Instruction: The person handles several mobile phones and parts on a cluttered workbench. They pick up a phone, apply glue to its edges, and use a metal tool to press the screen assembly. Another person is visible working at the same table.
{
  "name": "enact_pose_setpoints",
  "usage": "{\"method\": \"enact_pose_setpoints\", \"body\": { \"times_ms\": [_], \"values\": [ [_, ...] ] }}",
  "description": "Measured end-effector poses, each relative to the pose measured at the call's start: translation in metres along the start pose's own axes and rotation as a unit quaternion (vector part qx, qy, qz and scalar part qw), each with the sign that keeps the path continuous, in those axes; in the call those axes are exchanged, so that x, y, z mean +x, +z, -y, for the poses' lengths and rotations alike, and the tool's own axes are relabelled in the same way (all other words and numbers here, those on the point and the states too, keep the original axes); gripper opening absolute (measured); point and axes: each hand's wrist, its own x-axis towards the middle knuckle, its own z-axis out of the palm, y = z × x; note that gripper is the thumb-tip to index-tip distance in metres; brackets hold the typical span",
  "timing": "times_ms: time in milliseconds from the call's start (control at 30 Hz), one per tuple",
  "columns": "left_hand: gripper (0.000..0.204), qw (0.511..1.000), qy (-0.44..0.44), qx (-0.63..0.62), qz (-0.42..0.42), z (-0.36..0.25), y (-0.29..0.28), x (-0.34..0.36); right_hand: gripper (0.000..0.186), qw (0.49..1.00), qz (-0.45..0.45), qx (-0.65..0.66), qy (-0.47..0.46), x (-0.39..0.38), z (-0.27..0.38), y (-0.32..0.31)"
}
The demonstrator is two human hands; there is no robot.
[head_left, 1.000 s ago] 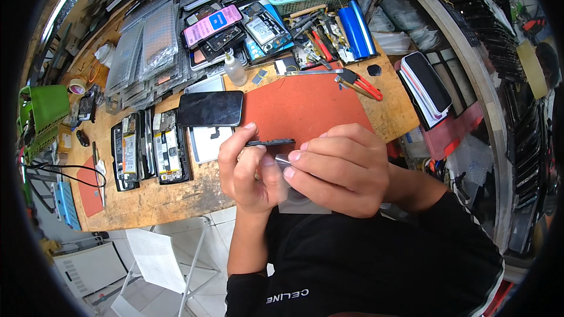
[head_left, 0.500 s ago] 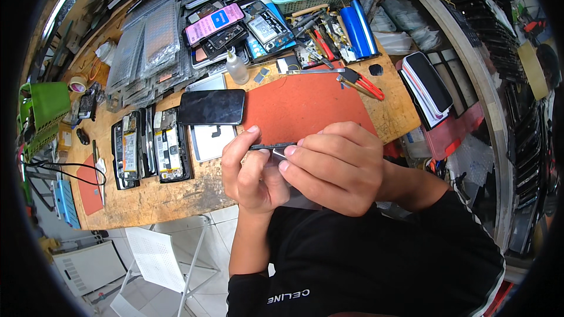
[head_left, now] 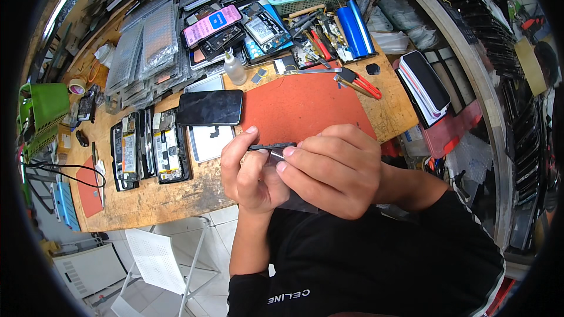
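Observation:
My left hand (head_left: 249, 179) grips a thin black part (head_left: 271, 146) edge-on between curled fingers and thumb. My right hand (head_left: 332, 170) is pressed close against it, its fingertips around a small silvery strip (head_left: 277, 154); whether that is a tool or film, I cannot tell. A translucent sheet (head_left: 298, 204) hangs beneath my fingers. Beyond both hands lies the red mat (head_left: 299, 105), with a dark-screened device (head_left: 210, 107) at its left edge.
Opened phones (head_left: 165, 147) stand left on the wooden bench (head_left: 388, 123). Behind are a dropper bottle (head_left: 234, 70), bagged panels (head_left: 141, 53), red-handled pliers (head_left: 364, 85), blue rolls (head_left: 358, 29) and a basket (head_left: 282, 0). A white folding chair (head_left: 155, 258) is below.
My right hand has shifted slightly left and closer to my left hand, covering more of the silvery strip. The black part sits slightly lower.

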Motion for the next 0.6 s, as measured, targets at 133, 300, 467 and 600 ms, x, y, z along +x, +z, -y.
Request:
{"method": "enact_pose_setpoints", "body": {
  "times_ms": [133,300,467,600],
  "values": [
    [0.026,1.0,0.001,0.0,-0.001,0.0001,-0.0004,-0.0014,0.024,1.0,-0.005,0.003,0.003,0.0009,0.0015,0.0017],
    [0.024,1.0,0.001,0.002,0.001,-0.0001,-0.0018,-0.0026,0.015,1.0,0.001,0.0,0.001,0.0022,0.0042,-0.0001],
    [0.022,1.0,-0.004,-0.003,0.0,-0.0013,-0.003,-0.0024,0.021,1.0,0.003,-0.001,0.004,0.0032,0.0057,0.0022],
    [0.02,1.0,-0.008,-0.008,-0.002,-0.0018,-0.0042,-0.0031,0.024,1.0,0.004,-0.006,0.001,0.0039,0.0074,0.0021]
  ]
}}
